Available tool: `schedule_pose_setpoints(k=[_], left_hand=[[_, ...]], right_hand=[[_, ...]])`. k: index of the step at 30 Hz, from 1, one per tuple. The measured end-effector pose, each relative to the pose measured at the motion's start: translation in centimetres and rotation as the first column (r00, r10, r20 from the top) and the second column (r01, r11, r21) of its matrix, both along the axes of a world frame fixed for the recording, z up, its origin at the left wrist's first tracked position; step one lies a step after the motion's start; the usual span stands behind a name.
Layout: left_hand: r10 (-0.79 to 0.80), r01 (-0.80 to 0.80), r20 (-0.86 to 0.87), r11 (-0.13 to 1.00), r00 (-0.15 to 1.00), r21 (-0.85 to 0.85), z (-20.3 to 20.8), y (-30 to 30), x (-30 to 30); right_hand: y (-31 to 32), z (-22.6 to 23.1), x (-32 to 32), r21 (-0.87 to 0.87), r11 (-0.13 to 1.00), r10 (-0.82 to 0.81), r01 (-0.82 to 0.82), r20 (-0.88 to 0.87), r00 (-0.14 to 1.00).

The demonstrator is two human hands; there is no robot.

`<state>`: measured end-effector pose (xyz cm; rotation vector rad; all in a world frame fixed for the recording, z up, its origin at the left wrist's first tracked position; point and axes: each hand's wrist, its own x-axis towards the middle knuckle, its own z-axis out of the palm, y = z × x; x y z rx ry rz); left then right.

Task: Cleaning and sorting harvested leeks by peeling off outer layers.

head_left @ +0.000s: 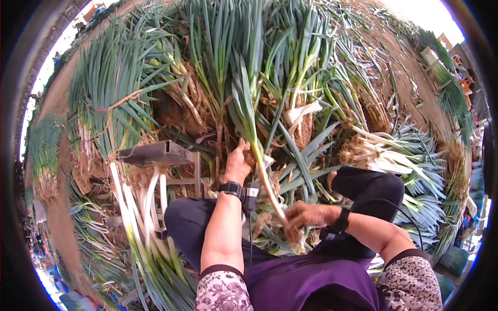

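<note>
A long green onion (265, 179) slants across in front of me, its dark green leaves pointing away and its root end toward my right knee. My left hand (239, 161) is closed around its stalk, just below where the leaves begin. Lower down, my right hand (310, 218) has its fingers closed on the root end, which they partly hide. Brownish outer skin still covers the lower stalk. Beneath and around my hands lie loose green leaves (306, 163) and dry peelings.
Big bundles of unpeeled green onions (223, 46) stand close ahead. To my left, white-stemmed onions (124, 212) lie beside a small wooden stand (161, 154). At the right is a pile of white-stemmed onions (394, 155). A bare dirt strip (57, 186) runs along the left.
</note>
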<state>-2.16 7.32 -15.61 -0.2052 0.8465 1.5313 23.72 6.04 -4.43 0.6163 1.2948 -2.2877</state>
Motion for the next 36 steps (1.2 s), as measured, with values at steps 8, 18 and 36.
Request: schedule_pose_setpoints(k=[8,18,36], left_hand=[[-0.043,0.031,-0.148,0.996,0.988,-0.083,1.9,-2.3,1.1],[0.106,-0.137,-0.605,0.991,0.789,-0.006,9.6,-3.3,2.5],[-0.274,0.361,-0.557,0.931,0.784,0.05,18.6,-0.9,11.8]], right_hand=[[1.4,1.4,-3.3,0.512,0.858,-0.082,0.04,0.061,0.995],[3.3,-1.4,-9.7,0.662,0.448,-0.649,0.6,-0.221,0.728],[14.7,6.8,-2.0,-0.002,0.621,-0.726,0.784,-0.379,0.574]])
